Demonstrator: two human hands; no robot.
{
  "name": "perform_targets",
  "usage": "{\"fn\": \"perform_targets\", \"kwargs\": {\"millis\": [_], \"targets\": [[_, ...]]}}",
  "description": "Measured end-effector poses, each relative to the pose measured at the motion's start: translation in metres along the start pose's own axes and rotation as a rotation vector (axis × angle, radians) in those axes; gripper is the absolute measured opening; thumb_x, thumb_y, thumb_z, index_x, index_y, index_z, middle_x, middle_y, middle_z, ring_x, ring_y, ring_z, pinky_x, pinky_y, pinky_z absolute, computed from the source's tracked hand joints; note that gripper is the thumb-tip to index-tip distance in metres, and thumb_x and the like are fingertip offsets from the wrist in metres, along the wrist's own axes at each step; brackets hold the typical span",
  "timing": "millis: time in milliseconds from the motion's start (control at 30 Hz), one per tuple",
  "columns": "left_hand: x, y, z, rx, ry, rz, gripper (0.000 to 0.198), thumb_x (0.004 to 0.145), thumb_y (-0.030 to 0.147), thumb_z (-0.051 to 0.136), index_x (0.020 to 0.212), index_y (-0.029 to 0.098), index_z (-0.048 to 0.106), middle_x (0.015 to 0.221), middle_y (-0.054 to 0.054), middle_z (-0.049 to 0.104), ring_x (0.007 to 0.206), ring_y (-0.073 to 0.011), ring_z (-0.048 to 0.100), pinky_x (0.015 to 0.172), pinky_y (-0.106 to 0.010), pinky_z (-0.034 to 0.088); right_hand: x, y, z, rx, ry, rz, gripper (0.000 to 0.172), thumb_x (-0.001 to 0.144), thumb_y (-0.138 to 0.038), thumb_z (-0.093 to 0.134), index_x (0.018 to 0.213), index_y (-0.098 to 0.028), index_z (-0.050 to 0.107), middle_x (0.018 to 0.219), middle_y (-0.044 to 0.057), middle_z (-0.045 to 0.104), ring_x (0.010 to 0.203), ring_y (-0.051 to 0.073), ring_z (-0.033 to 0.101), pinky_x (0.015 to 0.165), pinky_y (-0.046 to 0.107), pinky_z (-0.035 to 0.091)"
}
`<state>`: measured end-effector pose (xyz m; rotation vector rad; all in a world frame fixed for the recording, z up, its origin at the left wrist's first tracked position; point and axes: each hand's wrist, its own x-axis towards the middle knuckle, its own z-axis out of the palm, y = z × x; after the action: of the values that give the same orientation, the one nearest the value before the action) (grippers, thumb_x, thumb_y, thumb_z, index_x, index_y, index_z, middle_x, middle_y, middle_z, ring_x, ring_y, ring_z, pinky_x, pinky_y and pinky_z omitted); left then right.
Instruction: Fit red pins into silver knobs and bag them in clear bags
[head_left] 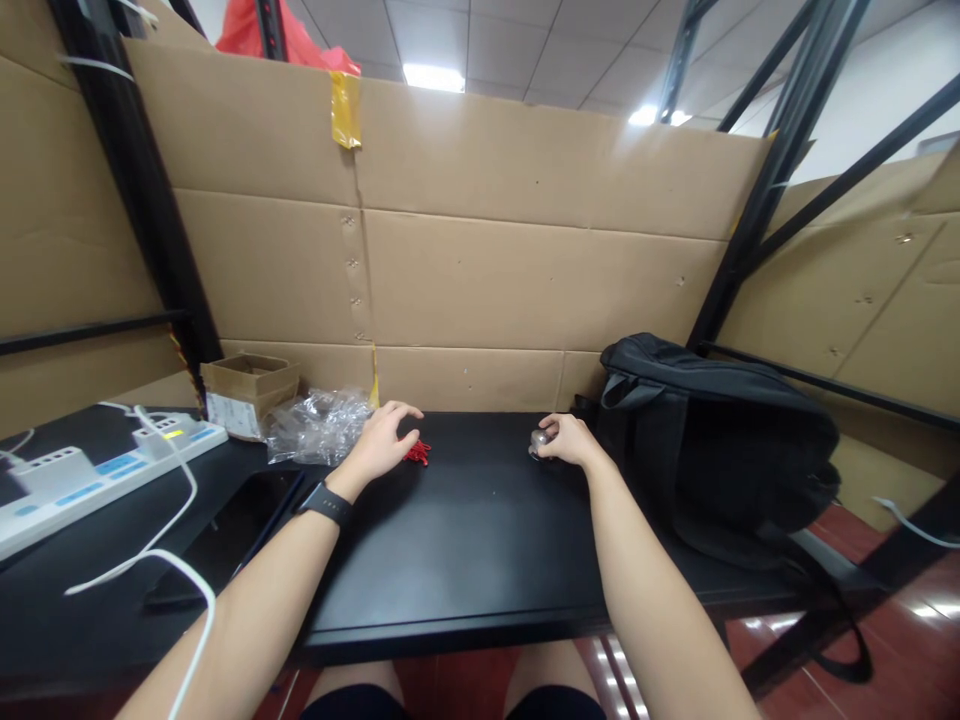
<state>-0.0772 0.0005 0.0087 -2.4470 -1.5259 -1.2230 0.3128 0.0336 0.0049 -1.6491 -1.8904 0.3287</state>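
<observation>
My left hand (384,438) reaches across the black table (465,540) with its fingers curled over a small bunch of red pieces (417,453), touching them. A black watch (325,503) is on that wrist. My right hand (564,439) is closed round a small silvery object (538,441) near the back of the table; I cannot make out what it is. A heap of clear plastic bags (319,425) lies just left of my left hand.
A black backpack (712,450) lies on the right of the table. A small open cardboard box (249,393) stands at the back left. White power strips (97,470) with white cables lie far left. Cardboard walls (465,250) and black rack posts enclose the table.
</observation>
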Motion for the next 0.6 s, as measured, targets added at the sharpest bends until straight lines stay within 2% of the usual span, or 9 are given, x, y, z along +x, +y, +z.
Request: {"fn": "perform_targets", "kwargs": {"millis": [300, 600], "targets": [[0.0002, 0.0033, -0.0016, -0.012, 0.000, 0.003, 0.023, 0.085, 0.028, 0.056, 0.105, 0.023, 0.064, 0.111, -0.006, 0.063, 0.107, -0.0249, 0.059, 0.099, -0.043, 0.045, 0.0009, 0.0041, -0.0002, 0.007, -0.013, -0.019, 0.057, 0.051, -0.021, 0.085, 0.106, -0.016, 0.071, 0.087, 0.003, 0.076, 0.079, 0.019, 0.071, 0.074, 0.024, 0.052], [0.0007, 0.0010, -0.0019, -0.007, 0.001, 0.005, 0.023, 0.085, 0.028, 0.056, 0.106, 0.023, 0.065, 0.111, -0.006, 0.063, 0.108, -0.0250, 0.059, 0.099, -0.042, 0.045, -0.0015, 0.0010, -0.0055, 0.020, -0.013, -0.037, 0.059, 0.051, -0.025, 0.087, 0.107, -0.016, 0.071, 0.087, 0.004, 0.076, 0.080, 0.020, 0.072, 0.075, 0.025, 0.053]]}}
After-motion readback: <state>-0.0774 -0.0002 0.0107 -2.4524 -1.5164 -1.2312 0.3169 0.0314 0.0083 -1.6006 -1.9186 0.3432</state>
